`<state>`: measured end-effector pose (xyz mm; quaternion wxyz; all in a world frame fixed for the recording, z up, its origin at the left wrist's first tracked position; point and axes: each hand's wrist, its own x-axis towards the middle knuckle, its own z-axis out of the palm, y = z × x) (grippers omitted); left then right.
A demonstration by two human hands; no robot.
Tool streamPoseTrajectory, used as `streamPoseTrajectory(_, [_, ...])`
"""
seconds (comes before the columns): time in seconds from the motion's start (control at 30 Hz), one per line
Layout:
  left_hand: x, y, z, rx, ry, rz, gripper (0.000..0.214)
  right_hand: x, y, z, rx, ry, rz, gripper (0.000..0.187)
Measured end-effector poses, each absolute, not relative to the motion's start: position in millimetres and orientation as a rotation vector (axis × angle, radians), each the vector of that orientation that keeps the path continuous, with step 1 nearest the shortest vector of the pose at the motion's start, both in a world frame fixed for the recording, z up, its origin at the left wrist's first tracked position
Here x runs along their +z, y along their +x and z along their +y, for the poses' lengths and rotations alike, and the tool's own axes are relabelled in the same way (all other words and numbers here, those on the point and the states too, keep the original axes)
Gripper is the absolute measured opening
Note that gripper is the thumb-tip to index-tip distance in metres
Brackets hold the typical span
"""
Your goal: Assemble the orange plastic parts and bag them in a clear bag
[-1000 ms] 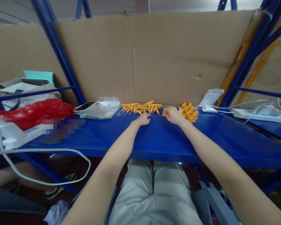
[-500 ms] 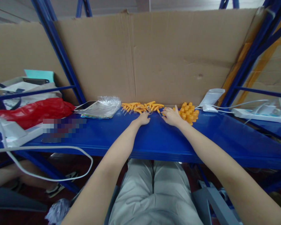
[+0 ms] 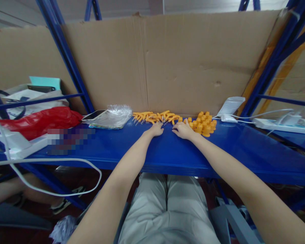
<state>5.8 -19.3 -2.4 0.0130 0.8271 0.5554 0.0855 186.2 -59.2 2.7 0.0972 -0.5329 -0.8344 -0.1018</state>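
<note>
Orange corkscrews [image 3: 143,117] with spiral metal ends lie in a loose row on the blue shelf [image 3: 165,149], against the cardboard. My left hand [image 3: 156,129] rests palm down at the row's near edge. Its fingers look stretched out, close to the metal spirals, with nothing visible in them. To its right, my right hand [image 3: 183,130] lies low over the shelf with bent fingers apart and the thumb raised; no held thing shows. Beside and behind it stands a cluster of orange hollow sleeves [image 3: 205,123], partly hidden by the hand.
Left of the corkscrews lie clear plastic bags [image 3: 117,117] and a phone [image 3: 95,115]. A red bag [image 3: 40,120] and a power strip [image 3: 27,149] with a looping white cable are farther left. At right are a white packet [image 3: 230,108] and another power strip [image 3: 282,124].
My right hand has drawn back slightly toward me and left, its fingers more bent, uncovering more sleeves. My left hand stays nearly in place. The view has shifted slightly.
</note>
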Motion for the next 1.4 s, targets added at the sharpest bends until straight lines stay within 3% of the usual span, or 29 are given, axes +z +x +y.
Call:
streamPoseTrajectory(0.17, [-1, 5, -20, 0.243, 2.570, 1.738, 0.052, 6, 183, -62, -0.297, -1.591, -2.411, 0.020])
streamPoseTrajectory(0.37, [-2, 5, -19, 0.277, 2.571, 1.748, 0.048, 9, 181, -67, -0.257, -1.627, -2.386, 0.029])
streamPoseTrajectory(0.6, [-3, 4, -19, 0.709, 2.603, 1.715, 0.043, 11, 180, -71, -0.285, -1.636, -2.387, 0.036])
streamPoseTrajectory(0.77, [-10, 13, -19, 0.589, 2.725, 1.554, 0.048, 13, 180, -73, -0.291, -1.623, -2.402, 0.036])
streamPoseTrajectory(1.07, [-8, 22, -23, 0.545, 2.824, 1.496, 0.033, 14, 179, -72, -0.270, -1.602, -2.408, 0.035])
streamPoseTrajectory(1.4, [3, 29, -32, 0.946, 2.466, 1.544, 0.016, 6, 183, -62, -0.347, -1.566, -2.455, 0.036])
